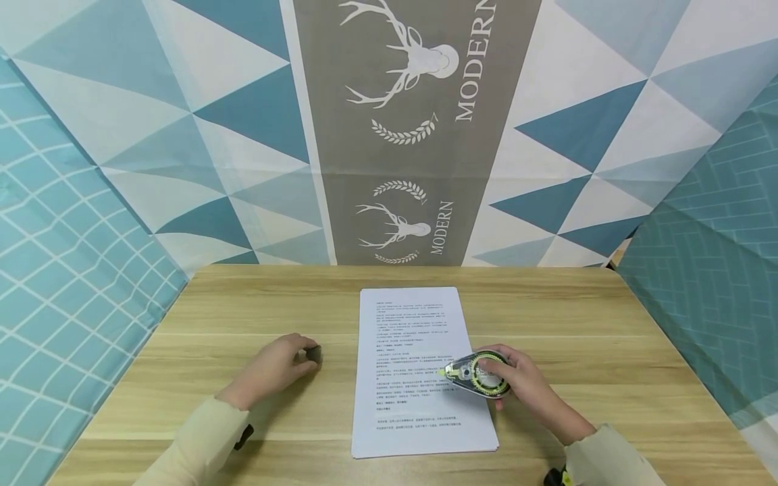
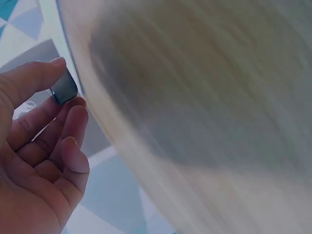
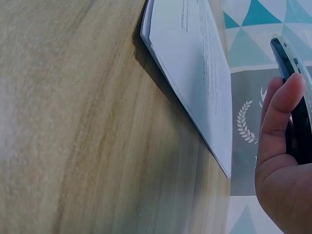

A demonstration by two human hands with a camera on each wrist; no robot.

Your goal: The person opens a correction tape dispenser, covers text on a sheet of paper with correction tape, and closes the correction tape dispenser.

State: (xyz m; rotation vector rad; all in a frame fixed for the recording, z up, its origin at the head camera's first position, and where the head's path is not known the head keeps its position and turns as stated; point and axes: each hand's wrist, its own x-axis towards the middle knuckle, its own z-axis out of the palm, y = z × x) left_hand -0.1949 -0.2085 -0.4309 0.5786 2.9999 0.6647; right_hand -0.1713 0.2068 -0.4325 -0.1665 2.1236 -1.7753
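Paper stack (image 1: 407, 378) on surface (image 1: 255, 297). Left of stack: left grip (image 1: 270, 368), cap (image 1: 313, 354) between its fingertips. Right of stack: right grip (image 1: 519, 371), correction tape (image 1: 464, 374) in it, tip over stack. Behind stack, past surface's far edge: backdrop (image 1: 395, 155). Left and right of stack, beyond surface: side cloths (image 1: 73, 270).

wooden table (image 1: 255, 297) | grey deer-print panel (image 1: 404, 158) | triangle-print backdrop (image 1: 243, 115) either side | blue gridded covering (image 1: 73, 270), left | teal covering (image 1: 717, 243), right

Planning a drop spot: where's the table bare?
Bare table: between the left hand and the far edge, left of the paper; and from the right hand out to the table's right edge. Crowded: the paper's right side, correction tape held over it, and by the left hand, pinching a small dark piece.
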